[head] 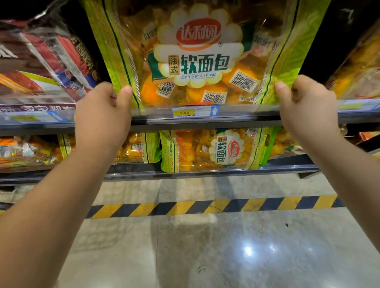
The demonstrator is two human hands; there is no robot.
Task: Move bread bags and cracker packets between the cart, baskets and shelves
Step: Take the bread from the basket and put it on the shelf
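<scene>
**Left hand** [103, 118], centre-left of frame: thumb on the front and fingers curled behind, pinching the lower left corner of one large clear-and-green plastic bag of soft bread rolls [200, 53].

**Right hand** [306, 106], centre-right: the same pinch on the lower right corner.

**Bag:** upright at top centre, with its bottom edge at the lip of the upper metal shelf [238, 115], above a yellow price tag [183, 112]. Whether it rests there or hangs from the hands cannot be told.

**Neighbours:** dark red-brown packets [21, 65] at upper left. A matching bread bag [221, 148] lies sideways on the lower shelf [186, 172].

**Progress, judged:** one bag is at its shelf slot and not yet let go. Cart and baskets are out of view, so the remainder cannot be counted.
</scene>
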